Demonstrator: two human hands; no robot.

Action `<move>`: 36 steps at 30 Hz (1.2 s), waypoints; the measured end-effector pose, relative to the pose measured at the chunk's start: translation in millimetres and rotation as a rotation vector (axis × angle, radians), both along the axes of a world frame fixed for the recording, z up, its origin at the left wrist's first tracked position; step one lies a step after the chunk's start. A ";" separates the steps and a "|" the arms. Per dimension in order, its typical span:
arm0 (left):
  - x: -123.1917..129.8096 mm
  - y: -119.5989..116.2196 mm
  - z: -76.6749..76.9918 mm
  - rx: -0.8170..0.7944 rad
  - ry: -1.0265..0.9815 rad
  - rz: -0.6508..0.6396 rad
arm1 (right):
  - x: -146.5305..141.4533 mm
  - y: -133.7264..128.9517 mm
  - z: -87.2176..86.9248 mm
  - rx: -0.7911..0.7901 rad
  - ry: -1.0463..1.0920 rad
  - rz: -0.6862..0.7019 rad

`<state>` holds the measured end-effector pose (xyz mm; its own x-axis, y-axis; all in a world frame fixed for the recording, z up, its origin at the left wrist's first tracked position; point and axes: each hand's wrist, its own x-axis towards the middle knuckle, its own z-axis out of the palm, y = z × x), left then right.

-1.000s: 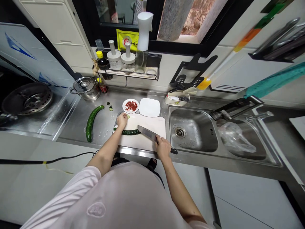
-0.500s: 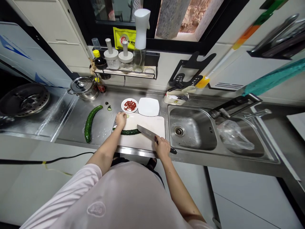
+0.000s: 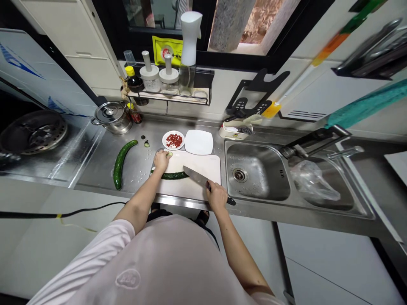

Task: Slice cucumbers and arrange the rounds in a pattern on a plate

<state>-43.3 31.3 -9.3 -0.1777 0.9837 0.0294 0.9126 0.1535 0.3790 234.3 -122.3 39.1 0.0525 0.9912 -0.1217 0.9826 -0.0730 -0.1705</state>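
Gripping the knife [image 3: 195, 175], the right hand [image 3: 217, 197] holds its blade at the cucumber [image 3: 174, 176] on the cutting board [image 3: 201, 164]; the left hand [image 3: 161, 161] meets a slice [image 3: 171, 154], grip indeterminable.

On the desk [image 3: 95, 169], the board [image 3: 203, 163] lies left of the sink [image 3: 267, 167], bearing one cucumber [image 3: 173, 175], with the knife [image 3: 195, 175] at its right end. The dish [image 3: 164, 141] and, to its right, the plate [image 3: 199, 142] stand behind. Left lies another cucumber [image 3: 119, 165]; behind that, the pot [image 3: 114, 122].
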 end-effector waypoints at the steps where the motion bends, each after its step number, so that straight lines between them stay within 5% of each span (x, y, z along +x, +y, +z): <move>1: 0.2 0.1 0.5 -0.006 0.005 0.000 | 0.0 0.0 0.2 0.000 0.003 0.000; 15: 7.9 -14.0 14.0 0.040 -0.087 0.076 | -0.3 1.2 4.8 -0.032 0.031 -0.026; 27: 24.6 -70.2 26.8 0.089 -0.199 -0.078 | -4.8 6.3 5.8 0.026 0.135 -0.052; 36: 28.7 -91.1 25.8 0.114 -0.201 -0.183 | -11.8 8.3 15.0 0.095 0.370 -0.164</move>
